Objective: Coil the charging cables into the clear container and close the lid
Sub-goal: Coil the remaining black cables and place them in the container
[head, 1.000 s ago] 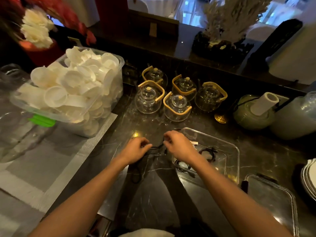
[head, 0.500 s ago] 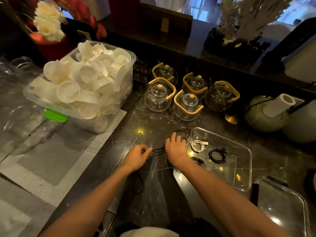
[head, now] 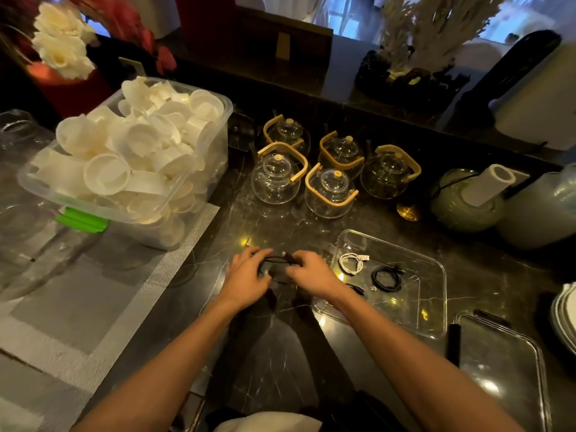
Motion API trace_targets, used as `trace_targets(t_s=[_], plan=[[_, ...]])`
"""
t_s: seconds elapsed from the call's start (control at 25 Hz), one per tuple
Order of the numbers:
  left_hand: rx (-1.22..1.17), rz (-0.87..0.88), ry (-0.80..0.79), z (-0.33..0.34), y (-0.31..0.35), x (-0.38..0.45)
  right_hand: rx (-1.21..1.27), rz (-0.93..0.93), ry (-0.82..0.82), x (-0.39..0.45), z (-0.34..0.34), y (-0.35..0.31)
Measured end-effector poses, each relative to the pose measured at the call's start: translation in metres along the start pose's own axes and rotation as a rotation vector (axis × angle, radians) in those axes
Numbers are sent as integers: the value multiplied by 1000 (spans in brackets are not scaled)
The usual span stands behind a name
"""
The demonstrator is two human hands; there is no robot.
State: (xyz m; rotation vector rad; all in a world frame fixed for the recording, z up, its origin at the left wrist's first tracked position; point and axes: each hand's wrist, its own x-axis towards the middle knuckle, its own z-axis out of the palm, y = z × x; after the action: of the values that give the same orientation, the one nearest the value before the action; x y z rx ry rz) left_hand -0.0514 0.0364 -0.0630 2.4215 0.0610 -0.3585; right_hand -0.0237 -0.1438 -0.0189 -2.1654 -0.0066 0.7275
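Observation:
Over the dark marble counter, my left hand (head: pixel 247 279) and my right hand (head: pixel 311 274) both grip one black charging cable (head: pixel 279 260), which runs between them; its plug end shows at my right fingers. Right of my hands lies the clear container (head: pixel 431 310), open. A coiled white cable (head: pixel 350 262), a coiled black cable (head: pixel 387 277) and another small black cable (head: pixel 357 289) lie inside it. The clear lid (head: pixel 501 372) rests flat on the counter at the lower right.
Several glass teapots (head: pixel 330 191) with wooden handles stand behind my hands. A clear tub (head: pixel 190 182) piled with white cups sits at the left on a grey mat (head: pixel 93 300). A green pot (head: pixel 461 204), pale jar (head: pixel 542 210) and stacked plates (head: pixel 564 316) stand right.
My hands have come closer together over the counter, and the black cable is now gathered between them. My right hand has lifted off the counter and closed on the cable.

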Motion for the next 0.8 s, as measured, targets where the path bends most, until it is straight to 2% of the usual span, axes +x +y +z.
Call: trace_targets(t_s=[0.12,0.2,0.24,0.32,0.4,0.56,0.68,0.8], plan=[[246,126,-26,-9,18,0,418,-4,-71,-19,-27,-6],[312,149,4,-12,28,-1,633,-86,-149,-32,-47,-4],[233,136,-5,-16,34,-3,731,-132,-209,-39,-57,-3],[-129,88,-117,-23,44,-7,889,-190,-293,-49,-72,-3],[-309,91,-235,-30,56,-17,876,-212,-236,-58,-82,-6],[-426,188,-455,-25,74,-39,489,-210,98,-74,-88,-11],[-604,211,-690,-9,79,-49,546,-207,194,-84,-94,-7],[-793,66,-897,12,82,-61,683,-203,249,-98,-99,3]])
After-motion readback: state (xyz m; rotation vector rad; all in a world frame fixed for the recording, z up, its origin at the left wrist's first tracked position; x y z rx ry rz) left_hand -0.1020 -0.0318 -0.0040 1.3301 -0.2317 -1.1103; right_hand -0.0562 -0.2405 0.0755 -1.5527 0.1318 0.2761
